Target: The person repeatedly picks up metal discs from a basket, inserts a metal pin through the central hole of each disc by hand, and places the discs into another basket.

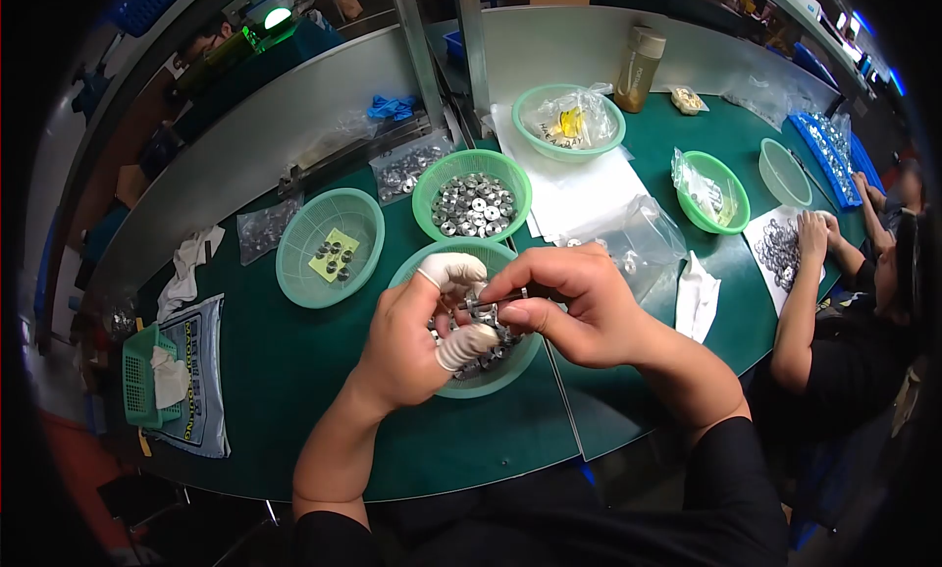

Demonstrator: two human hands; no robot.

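Note:
My left hand (pixel 397 346), with white finger covers on the thumb and forefinger, is closed around a small silvery metal part (pixel 482 312). From the other side my right hand (pixel 589 307) pinches a thin dark rod-like piece (pixel 506 298) between thumb and forefinger, its end right at the metal part. Both hands are over a green mesh basket (pixel 520 369) that holds many small metal pieces, partly hidden by my hands. Just behind it stands another green basket (pixel 523 196) full of round silvery metal parts.
On the left, a basket (pixel 294 273) holds several metal parts on a yellow note. Bags of parts (pixel 412 165) lie behind. To the right are a clear plastic bag (pixel 648 238), a white glove (pixel 698 297) and a bottle (pixel 640 72). A person's arm (pixel 800 312) works at the far right.

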